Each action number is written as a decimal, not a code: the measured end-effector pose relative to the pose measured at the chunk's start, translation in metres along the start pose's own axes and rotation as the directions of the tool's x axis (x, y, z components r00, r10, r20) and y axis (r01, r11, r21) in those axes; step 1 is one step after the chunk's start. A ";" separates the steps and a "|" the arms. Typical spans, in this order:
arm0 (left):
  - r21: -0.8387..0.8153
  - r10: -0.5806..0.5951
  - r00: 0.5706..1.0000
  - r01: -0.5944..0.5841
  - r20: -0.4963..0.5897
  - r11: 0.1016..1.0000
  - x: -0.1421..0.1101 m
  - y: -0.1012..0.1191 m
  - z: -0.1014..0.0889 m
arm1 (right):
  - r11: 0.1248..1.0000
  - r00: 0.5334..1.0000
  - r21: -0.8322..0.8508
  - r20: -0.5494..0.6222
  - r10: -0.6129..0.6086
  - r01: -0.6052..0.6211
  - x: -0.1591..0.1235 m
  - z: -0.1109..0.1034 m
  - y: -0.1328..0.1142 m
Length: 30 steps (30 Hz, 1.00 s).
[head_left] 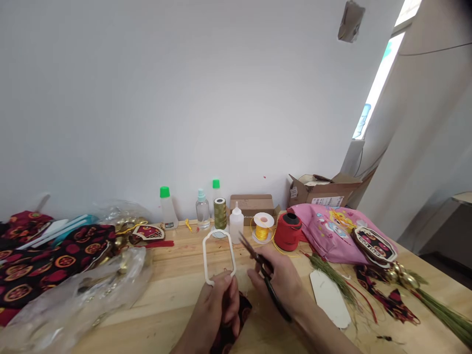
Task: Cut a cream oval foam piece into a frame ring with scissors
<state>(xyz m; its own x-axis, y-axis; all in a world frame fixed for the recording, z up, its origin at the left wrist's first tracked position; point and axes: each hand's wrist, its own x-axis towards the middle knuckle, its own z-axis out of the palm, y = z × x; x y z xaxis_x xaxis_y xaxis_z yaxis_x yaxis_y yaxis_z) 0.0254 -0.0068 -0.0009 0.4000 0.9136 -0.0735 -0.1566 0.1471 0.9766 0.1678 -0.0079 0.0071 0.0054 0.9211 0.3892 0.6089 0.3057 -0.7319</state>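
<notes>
My left hand [221, 300] pinches the lower end of a white octagonal frame [205, 253], which stands up from the fingers. Beneath that hand hangs a piece of dark patterned fabric [244, 309]; whether the fingers also grip it I cannot tell. My right hand [282, 278] is wrapped round a pair of dark scissors [266, 278], blades pointing up and to the left, beside the frame and apart from it. The blades look nearly closed. Behind the hands stand a white squeeze bottle [236, 225] and a spool of yellow cord [262, 233].
A red thread cone [287, 233], pink bag [328, 246] and cardboard box [324, 191] stand at the right. Near my right forearm lie a white panel [329, 297] and green tassels [334, 275]. Clear plastic [92, 290] and patterned fabric [70, 255] cover the left.
</notes>
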 end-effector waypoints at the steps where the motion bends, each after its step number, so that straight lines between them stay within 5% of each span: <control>1: -0.041 0.005 1.000 -0.005 -0.014 0.999 0.001 0.001 -0.001 | 0.993 0.999 -0.112 0.015 -0.041 0.043 -0.001 -0.001 0.002; 5: -0.173 0.014 0.998 -0.026 -0.068 0.985 0.003 0.002 -0.005 | 0.925 0.992 -0.361 0.071 -0.101 0.120 -0.004 0.001 0.003; 10: -0.061 0.075 0.994 -0.079 -0.075 0.995 0.004 -0.001 -0.009 | 0.872 0.994 -0.481 0.096 -0.052 0.092 -0.003 0.006 0.001; 18: 0.037 -0.019 1.000 0.020 -0.007 0.999 -0.004 -0.004 0.000 | 0.865 0.997 -0.497 -0.023 0.070 -0.072 0.001 -0.015 0.011; 26: 0.086 0.050 0.999 -0.049 -0.010 0.995 0.002 -0.003 -0.013 | 0.908 0.990 -0.419 0.131 0.051 0.008 -0.007 0.001 0.000; 30: 0.133 -0.012 0.996 0.000 0.093 0.991 -0.006 -0.005 -0.004 | 0.906 0.992 -0.414 0.041 0.121 -0.094 -0.001 -0.010 0.014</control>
<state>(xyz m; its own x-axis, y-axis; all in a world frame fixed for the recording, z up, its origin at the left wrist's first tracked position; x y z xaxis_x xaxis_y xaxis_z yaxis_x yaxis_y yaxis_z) 0.0201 -0.0116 -0.0059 0.4840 0.8725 -0.0666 -0.0354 0.0955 0.9948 0.1845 -0.0065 0.0021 0.0470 0.9604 0.2747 0.8791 0.0909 -0.4679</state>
